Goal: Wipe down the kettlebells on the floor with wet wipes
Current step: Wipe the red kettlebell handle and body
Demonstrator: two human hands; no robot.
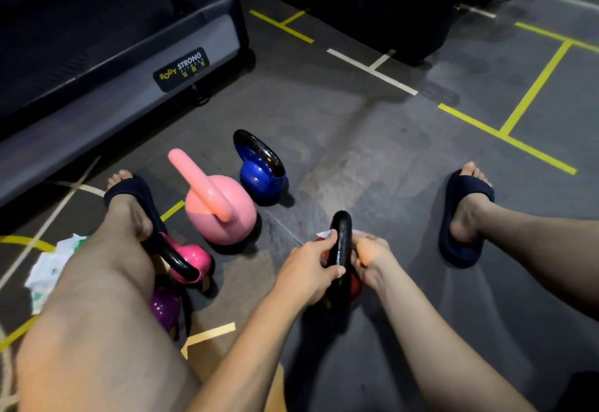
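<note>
Head view: person sits on the floor [372, 126], legs spread. The red kettlebell [357, 286] stands low centre of the frame, between the knees.

- Left hand [308, 270] grips its black handle [341, 243], thumb laid across.
- Right hand [369, 259] curls against the handle's other side. A scrap of wet wipe [324, 234] shows above the left knuckles; cannot tell which hand holds it.
- Handle looks glossy, possibly damp.

Risks, as I judge them:
- A slick handle could slip and drop the bell onto the floor or roll it toward bare toes in the open sandal [466, 217], right of frame.
- Rubbing hard with the bell tilted could tip it.
- The wipe could bunch and miss the red body.

Room:
- Open floor lies right of the bell, up to that foot.
- Left is crowded: pink kettlebell [223, 214] and blue kettlebell [259, 181] near, with two small ones against the left leg [107, 282].
- Treadmill [129, 55] edge closes the upper left.
- Wipe packet [48, 269] sits far left, behind that leg, an awkward reach.
</note>
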